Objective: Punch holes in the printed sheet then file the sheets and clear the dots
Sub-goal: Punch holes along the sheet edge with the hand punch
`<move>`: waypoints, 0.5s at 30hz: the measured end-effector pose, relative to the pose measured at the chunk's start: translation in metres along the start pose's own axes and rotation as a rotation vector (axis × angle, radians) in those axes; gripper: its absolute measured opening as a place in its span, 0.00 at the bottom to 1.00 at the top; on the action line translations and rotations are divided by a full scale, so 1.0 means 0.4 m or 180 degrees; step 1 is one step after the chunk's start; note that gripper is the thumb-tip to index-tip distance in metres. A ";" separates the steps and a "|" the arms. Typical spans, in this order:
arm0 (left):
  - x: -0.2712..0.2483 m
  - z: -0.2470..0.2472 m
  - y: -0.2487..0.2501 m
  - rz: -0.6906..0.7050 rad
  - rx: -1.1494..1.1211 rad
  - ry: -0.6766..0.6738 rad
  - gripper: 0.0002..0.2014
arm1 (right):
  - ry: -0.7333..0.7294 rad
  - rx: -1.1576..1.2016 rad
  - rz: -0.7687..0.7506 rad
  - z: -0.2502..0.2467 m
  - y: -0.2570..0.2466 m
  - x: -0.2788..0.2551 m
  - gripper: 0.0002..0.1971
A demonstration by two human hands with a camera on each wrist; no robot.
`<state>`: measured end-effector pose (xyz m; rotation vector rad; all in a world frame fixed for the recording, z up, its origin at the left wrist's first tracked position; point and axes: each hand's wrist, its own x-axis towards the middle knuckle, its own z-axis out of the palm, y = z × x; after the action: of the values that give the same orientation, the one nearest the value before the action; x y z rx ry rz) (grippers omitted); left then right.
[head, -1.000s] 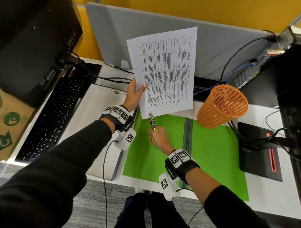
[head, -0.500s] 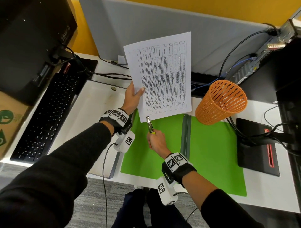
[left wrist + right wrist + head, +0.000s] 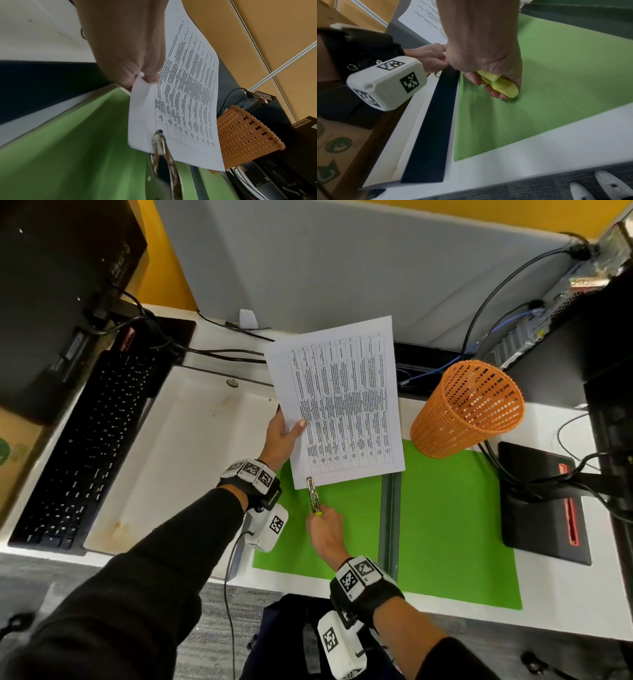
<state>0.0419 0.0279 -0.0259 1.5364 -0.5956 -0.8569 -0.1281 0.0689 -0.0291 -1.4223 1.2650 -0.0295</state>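
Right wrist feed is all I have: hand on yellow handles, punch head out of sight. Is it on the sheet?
Observer: Yes. The punch head sits over the sheet's bottom edge, near its left corner.
Operator: What's holding the sheet?
Observer: The left hand pinches its left edge and holds it up above the green folder.
Operator: Any bin close?
Observer: An orange basket sits tilted on the desk, to the right of the sheet.
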 end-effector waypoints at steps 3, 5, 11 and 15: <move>0.004 0.006 0.004 -0.0005 0.0002 -0.0017 0.22 | 0.0099 -0.0061 -0.0012 0.003 0.000 -0.001 0.17; 0.006 0.010 0.009 0.0023 -0.0015 -0.0032 0.22 | 0.0163 -0.0088 -0.0033 0.003 0.001 0.000 0.17; 0.014 0.020 0.020 0.0091 -0.0025 -0.0069 0.23 | 0.0150 -0.0079 -0.0013 -0.004 0.002 0.008 0.15; 0.018 0.024 0.034 0.0137 -0.0034 -0.0099 0.23 | 0.0098 0.0030 -0.0041 -0.012 -0.005 0.016 0.13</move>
<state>0.0400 0.0143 -0.0138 1.4978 -0.6437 -0.8511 -0.1274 0.0607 -0.0300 -1.4266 1.2794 -0.0663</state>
